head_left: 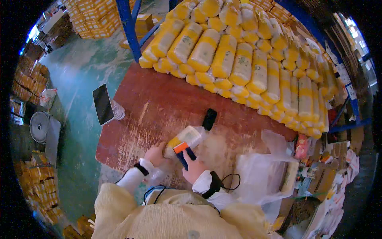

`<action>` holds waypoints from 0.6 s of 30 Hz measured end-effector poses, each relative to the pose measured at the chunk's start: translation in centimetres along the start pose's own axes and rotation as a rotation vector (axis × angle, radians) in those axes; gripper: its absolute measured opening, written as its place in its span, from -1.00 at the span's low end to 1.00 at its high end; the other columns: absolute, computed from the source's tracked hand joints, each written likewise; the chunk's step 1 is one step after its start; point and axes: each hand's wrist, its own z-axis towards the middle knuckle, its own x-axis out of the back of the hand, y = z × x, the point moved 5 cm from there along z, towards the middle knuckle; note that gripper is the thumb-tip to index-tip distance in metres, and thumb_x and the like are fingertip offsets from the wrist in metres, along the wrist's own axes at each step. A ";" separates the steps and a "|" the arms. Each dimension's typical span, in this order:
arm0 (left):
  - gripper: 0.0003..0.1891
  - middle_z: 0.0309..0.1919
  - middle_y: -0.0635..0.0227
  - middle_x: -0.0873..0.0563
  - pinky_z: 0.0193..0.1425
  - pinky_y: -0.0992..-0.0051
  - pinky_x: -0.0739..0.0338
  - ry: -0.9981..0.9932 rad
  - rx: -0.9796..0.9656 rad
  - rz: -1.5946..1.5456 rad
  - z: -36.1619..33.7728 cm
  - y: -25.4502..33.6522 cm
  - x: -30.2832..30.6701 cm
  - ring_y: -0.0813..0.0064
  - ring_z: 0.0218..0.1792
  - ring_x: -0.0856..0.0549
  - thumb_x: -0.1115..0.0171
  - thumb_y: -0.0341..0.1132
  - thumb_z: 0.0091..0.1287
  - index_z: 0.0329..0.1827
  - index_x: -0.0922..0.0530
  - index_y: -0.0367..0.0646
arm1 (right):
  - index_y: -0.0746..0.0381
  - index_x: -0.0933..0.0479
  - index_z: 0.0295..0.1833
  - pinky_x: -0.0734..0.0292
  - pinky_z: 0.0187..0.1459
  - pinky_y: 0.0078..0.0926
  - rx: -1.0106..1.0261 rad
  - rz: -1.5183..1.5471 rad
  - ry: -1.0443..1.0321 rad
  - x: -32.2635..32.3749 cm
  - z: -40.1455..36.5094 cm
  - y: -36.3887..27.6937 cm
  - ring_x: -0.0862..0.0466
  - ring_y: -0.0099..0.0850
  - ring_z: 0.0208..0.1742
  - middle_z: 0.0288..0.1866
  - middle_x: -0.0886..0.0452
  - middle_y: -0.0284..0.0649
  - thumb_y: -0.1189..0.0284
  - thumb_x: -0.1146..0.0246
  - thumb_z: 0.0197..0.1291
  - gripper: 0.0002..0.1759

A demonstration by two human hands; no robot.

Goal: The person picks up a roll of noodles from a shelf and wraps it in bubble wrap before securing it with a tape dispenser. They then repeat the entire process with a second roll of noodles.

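A yellow and whitish package (184, 136) in clear plastic wrap lies on the worn red tabletop (137, 115) in front of me. My left hand (156, 154) is closed on its near left end. My right hand (193, 167) grips a hand-held tool (181, 148) with an orange head and dark blue body, its head over the near side of the package. The forefinger lies along the tool. Just past the package's far end is a small black object (209, 118).
Wrapped yellow and white packages (223, 55) are piled along the table's far side. A dark-screened tablet (102, 104) leans at the left edge. Clear plastic bags (258, 175) lie on my right, beside cardboard and litter (324, 179). A blue metal post (128, 28) rises behind.
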 end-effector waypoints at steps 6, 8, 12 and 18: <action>0.03 0.08 0.04 -0.44 0.13 0.17 -0.32 0.544 -0.035 0.556 -1.9 1.0 -4.5 0.06 0.10 -0.43 -0.37 0.09 -0.27 0.29 -0.14 -0.21 | -0.17 0.00 0.39 -0.48 -0.22 -0.08 0.039 -0.026 0.014 0.6 0.4 -0.5 -0.54 0.07 -0.30 -0.20 -0.42 0.19 0.29 -0.18 -0.05 -0.16; 0.02 0.05 0.00 -0.46 0.08 0.19 -0.37 0.272 -0.029 0.361 -1.0 0.2 -2.6 0.02 0.05 -0.47 -0.38 0.06 -0.27 0.29 -0.14 -0.21 | -0.18 0.00 0.39 -0.48 -0.23 -0.08 0.103 -0.023 0.063 -0.1 -0.3 0.5 -0.54 0.07 -0.30 -0.21 -0.42 0.18 0.29 -0.19 -0.05 -0.16; 0.01 -0.03 -0.10 -0.50 0.03 0.21 -0.44 -0.115 0.051 0.033 0.9 -0.2 2.4 -0.07 -0.03 -0.52 -0.41 -0.01 -0.27 0.29 -0.11 -0.22 | -0.18 -0.03 0.38 -0.48 -0.23 -0.10 0.128 -0.026 0.097 -0.6 -0.6 0.5 -0.54 0.07 -0.30 -0.22 -0.41 0.17 0.28 -0.22 -0.08 -0.15; 0.07 0.22 0.02 -0.27 0.20 0.06 -0.25 0.592 -0.176 0.680 1.4 -0.4 -1.8 0.01 0.20 -0.32 -0.41 -0.07 -0.26 0.37 -0.01 -0.12 | -0.16 -0.05 0.37 -0.49 -0.25 -0.10 0.099 -0.045 0.164 -1.2 3.2 -1.4 -0.54 0.06 -0.29 -0.16 -0.38 0.23 0.30 -0.23 -0.06 -0.17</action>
